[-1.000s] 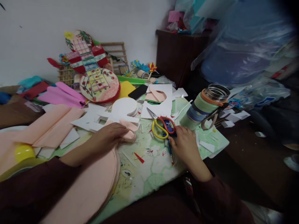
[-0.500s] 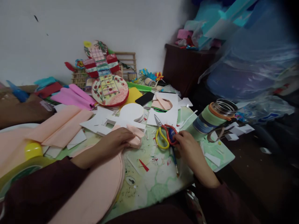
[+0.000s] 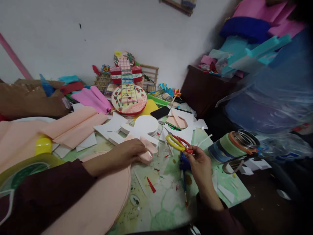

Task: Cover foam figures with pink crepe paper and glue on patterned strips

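My left hand [image 3: 130, 150] lies on the table with its fingers closed on a folded piece of peach paper [image 3: 149, 152]. My right hand [image 3: 201, 160] is closed on the red handle of the scissors with yellow and red handles [image 3: 177, 143] and holds them lifted off the table, blades pointing away to the left. A blue-handled brush [image 3: 184, 173] lies just under that hand. A stack of round peach paper sheets [image 3: 102, 195] sits under my left forearm.
White cut-out card pieces [image 3: 141, 125] and scraps litter the green-stained board [image 3: 166, 199]. A green flask [image 3: 232, 147] lies tilted at the right. A painted round craft [image 3: 128, 98], pink paper [image 3: 91, 98], a black phone [image 3: 160, 112] and a dark cabinet [image 3: 200, 88] stand behind.
My right hand took hold of the scissors' red handle and lifted them off the table. The left hand stayed on the peach paper. The camera tilted up.
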`<action>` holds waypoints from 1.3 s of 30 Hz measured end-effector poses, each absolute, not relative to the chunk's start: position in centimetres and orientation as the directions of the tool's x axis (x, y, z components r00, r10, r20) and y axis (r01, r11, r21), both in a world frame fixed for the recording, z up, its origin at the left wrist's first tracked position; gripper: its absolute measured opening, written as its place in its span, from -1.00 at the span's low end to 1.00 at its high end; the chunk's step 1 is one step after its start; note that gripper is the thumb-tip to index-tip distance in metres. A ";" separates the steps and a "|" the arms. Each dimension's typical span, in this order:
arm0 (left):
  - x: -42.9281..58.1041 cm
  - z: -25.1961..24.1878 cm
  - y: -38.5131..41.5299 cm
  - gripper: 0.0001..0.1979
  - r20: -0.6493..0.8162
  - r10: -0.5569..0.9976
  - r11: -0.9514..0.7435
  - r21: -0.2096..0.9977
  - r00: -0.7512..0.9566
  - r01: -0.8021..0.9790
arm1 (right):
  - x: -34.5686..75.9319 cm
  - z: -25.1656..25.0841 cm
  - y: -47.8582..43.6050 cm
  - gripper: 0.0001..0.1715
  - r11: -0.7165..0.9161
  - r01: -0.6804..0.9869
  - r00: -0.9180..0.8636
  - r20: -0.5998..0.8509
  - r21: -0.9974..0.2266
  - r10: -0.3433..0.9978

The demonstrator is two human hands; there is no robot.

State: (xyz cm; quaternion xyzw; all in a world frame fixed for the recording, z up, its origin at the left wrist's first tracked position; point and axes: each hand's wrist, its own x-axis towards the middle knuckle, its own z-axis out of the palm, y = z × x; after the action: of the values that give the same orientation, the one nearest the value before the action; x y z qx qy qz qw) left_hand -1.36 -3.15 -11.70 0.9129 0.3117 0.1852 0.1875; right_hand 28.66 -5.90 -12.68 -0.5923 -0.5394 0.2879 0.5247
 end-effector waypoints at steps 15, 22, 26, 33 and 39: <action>-1.4 -11.0 -2.9 -0.83 0.151 0.639 -0.730 0.426 0.754 0.534 | 27.7 -14.5 -4.1 -0.46 0.245 0.918 -0.114 0.384 -0.312 0.916; -1.1 -10.7 -2.1 -0.82 0.087 0.672 -0.680 0.465 0.736 0.566 | 31.9 -15.8 -9.2 -0.22 0.090 0.993 -0.061 0.322 -0.075 0.945; -0.8 -10.2 -2.0 -0.79 0.060 0.673 -0.672 0.465 0.737 0.576 | 31.6 -16.0 -10.6 -0.26 0.061 0.996 -0.039 0.317 -0.062 0.948; -0.4 -9.5 -3.3 -0.78 0.041 0.655 -0.671 0.490 0.754 0.556 | 31.2 -16.2 -11.7 -0.46 0.075 0.997 -0.066 0.283 -0.020 0.957; -0.4 -9.8 -3.5 -0.70 0.041 0.679 -0.636 0.533 0.733 0.559 | 31.6 -15.7 -10.4 -0.67 0.047 0.998 -0.037 0.193 -0.048 0.981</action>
State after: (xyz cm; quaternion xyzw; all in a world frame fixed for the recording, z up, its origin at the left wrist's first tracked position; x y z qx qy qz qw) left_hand -0.41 -3.49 -9.77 0.8964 0.3451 0.1195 0.2512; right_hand 31.62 -10.44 -15.72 -0.6885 -0.7183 -0.0497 0.0864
